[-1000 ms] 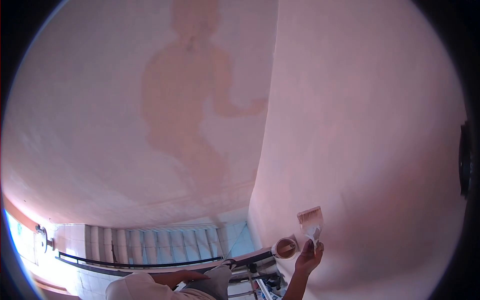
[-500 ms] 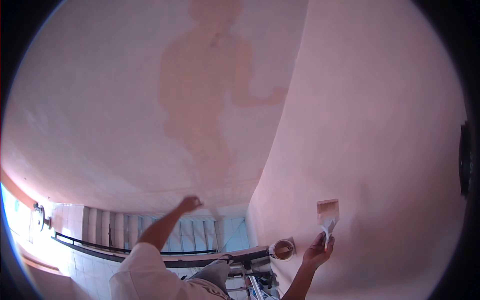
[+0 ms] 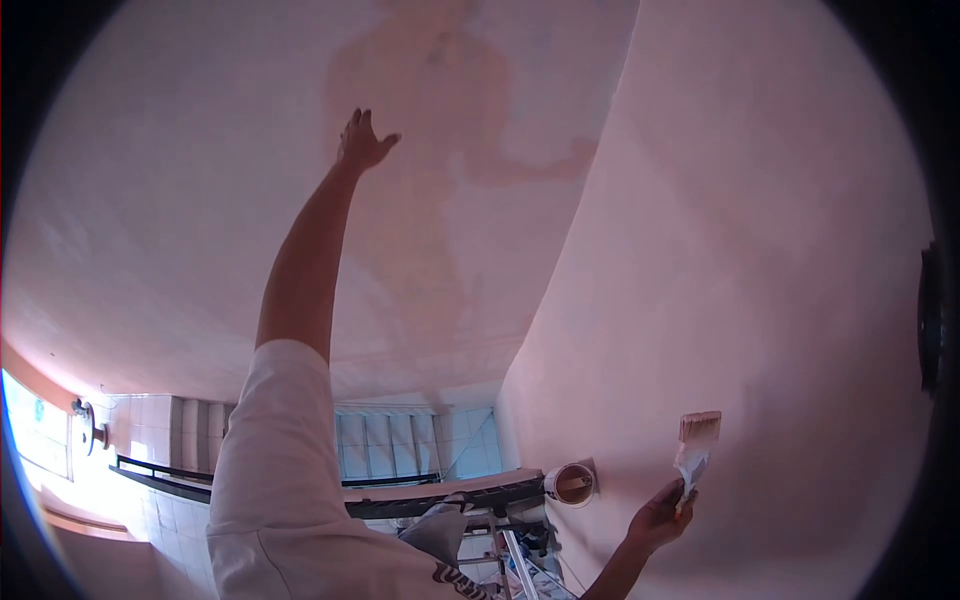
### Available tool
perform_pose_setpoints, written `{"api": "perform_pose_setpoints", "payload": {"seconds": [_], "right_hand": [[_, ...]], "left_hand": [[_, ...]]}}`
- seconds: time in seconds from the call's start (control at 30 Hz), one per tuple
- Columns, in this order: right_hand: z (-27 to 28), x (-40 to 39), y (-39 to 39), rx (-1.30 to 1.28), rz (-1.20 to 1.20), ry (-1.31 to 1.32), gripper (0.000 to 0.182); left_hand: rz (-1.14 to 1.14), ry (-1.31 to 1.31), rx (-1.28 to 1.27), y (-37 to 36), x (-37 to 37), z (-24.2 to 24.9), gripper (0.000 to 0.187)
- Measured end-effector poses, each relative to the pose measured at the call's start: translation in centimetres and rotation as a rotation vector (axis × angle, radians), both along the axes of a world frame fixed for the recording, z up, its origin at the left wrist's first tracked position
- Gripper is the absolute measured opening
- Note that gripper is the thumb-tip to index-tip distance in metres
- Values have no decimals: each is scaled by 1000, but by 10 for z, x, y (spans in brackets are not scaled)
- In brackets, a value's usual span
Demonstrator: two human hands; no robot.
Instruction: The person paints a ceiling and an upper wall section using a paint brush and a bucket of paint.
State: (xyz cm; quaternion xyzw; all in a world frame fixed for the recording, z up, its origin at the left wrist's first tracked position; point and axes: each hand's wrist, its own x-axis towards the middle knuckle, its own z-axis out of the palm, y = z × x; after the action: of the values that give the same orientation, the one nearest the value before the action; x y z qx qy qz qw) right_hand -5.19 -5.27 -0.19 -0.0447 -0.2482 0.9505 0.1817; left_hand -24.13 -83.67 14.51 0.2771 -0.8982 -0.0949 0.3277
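Observation:
My left hand [image 3: 364, 145] is raised at the end of an outstretched arm, fingers spread, over the pale pink wall [image 3: 200, 230] in front of me. Nothing is in it. Low on the right, my right hand [image 3: 660, 515] grips the handle of a paintbrush [image 3: 699, 430]. The brush stands bristles up, close by the right-hand wall [image 3: 780, 300]; its bristles look pinkish and its ferrule is smeared with white paint. To the left of that hand sits a paint bucket [image 3: 573, 486] with a brownish stick or tool inside.
Below are a metal ladder [image 3: 518, 565], a dark railing [image 3: 160, 475] and stairs [image 3: 380, 445]. A bright window [image 3: 40, 420] lies at far left. My shadow falls on the front wall. A dark round object [image 3: 930, 320] is at the right edge.
My left hand has risen from low near the stairs to high on the front wall, its fingers opening out. My right hand and the paintbrush have shifted a little right and down.

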Motion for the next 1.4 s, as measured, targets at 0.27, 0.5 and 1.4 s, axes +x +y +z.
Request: {"api": "perform_pose_setpoints", "payload": {"seconds": [0.27,0.5,1.4], "right_hand": [[4,1,-3,44,-29,3,27],[-5,-2,9,45,-1,14,28],[3,-3,4,27,-55,-17,24]], "left_hand": [[90,-136,-88,-22,-46,91,105],[135,-184,-196,-41,-56,130,103],[318,-199,-236,65,7,178,95]]}}
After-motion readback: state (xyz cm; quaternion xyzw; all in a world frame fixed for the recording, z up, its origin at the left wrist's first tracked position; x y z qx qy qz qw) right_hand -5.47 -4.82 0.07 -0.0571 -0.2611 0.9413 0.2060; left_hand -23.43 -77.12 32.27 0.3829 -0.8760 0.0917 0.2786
